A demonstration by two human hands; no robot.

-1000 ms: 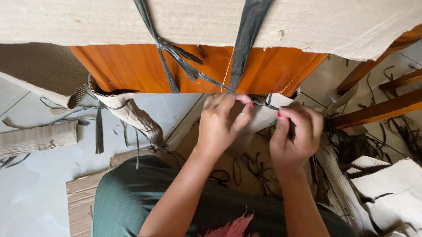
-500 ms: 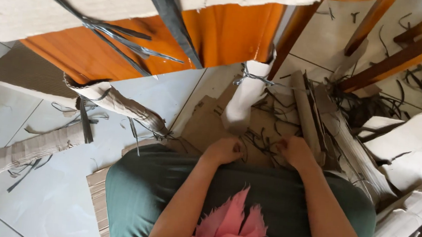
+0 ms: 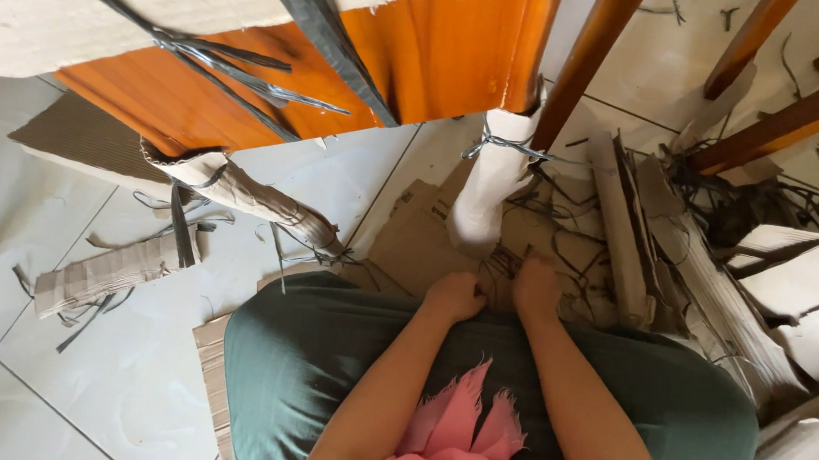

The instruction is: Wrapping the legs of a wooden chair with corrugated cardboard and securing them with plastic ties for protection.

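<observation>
Cardboard scraps (image 3: 485, 265) lie under both lowered hands, left (image 3: 453, 295) fisted, right (image 3: 535, 287) grip unclear.

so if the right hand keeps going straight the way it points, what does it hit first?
The right hand points up the picture, away from the body. First in line, probably, are the dark strap scraps on the flattened cardboard; the white-wrapped leg stands slightly left. Depth unclear.

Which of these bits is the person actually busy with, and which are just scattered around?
In hand:
- left hand and right hand, down at the dark strap scraps
- white wrapped leg just beyond them

Lying about:
- rolled cardboard sleeve
- flattened cardboard piece
- orange wooden panel
- cardboard heap
</observation>
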